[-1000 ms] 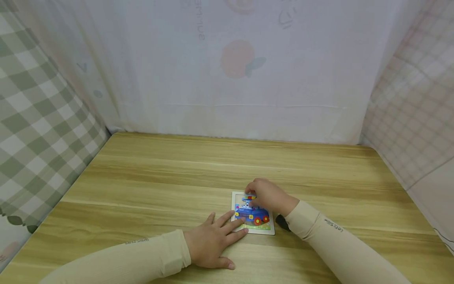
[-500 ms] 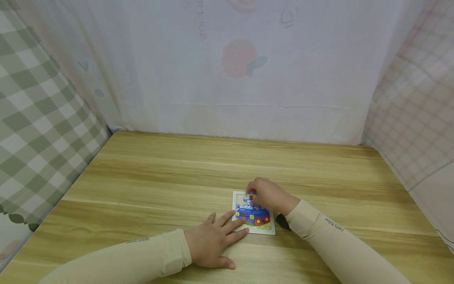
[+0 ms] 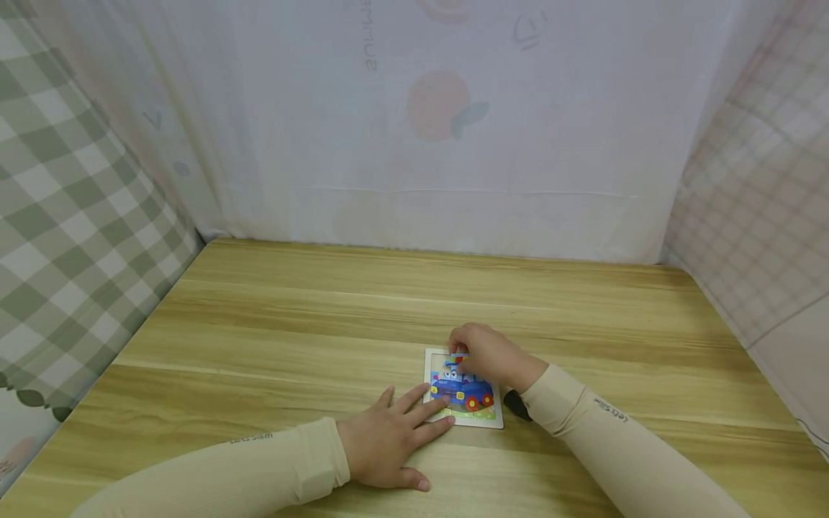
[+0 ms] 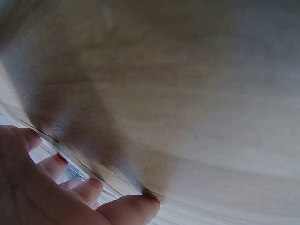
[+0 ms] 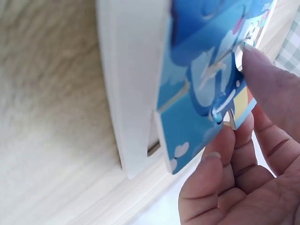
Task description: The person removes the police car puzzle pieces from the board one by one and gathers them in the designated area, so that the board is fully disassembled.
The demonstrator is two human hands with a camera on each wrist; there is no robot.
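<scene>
The right hand [image 3: 488, 356] is pinching a puzzle piece [image 5: 206, 93], tilted up at the far edge of the white puzzle tray [image 3: 463, 422], while the left hand [image 3: 388, 439] lies flat and open, fingers pressing the tray's near-left corner on the tabletop [image 3: 291, 324]. A misaligned piece could be jammed, neighbouring pieces lifted, or the tray skidded if pressing is eased.

I'm counting 1 puzzle board [image 3: 463, 392], 1 loose puzzle piece [image 5: 206, 89], 1 bench [image 3: 414, 309], 2 hands: left hand [image 3: 388, 439] & right hand [image 3: 488, 356].
</scene>
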